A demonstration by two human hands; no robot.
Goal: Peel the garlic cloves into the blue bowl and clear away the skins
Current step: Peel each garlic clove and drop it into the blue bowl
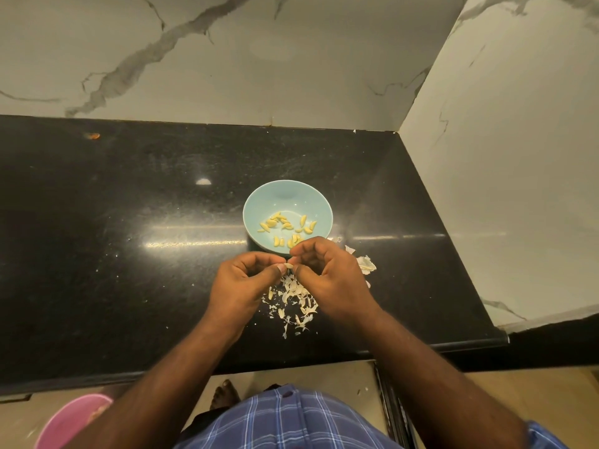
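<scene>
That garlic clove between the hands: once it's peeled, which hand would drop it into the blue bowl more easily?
Probably the left hand: it pinches the garlic clove just short of the blue bowl's near rim, while the right hand picks at it.

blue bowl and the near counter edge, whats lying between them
In the head view: both hands, left hand and right hand, pinching a garlic clove, above a pile of skins.

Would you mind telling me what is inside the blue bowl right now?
The blue bowl holds peeled garlic cloves. The right hand covers its near rim, so anything there is hidden.
</scene>
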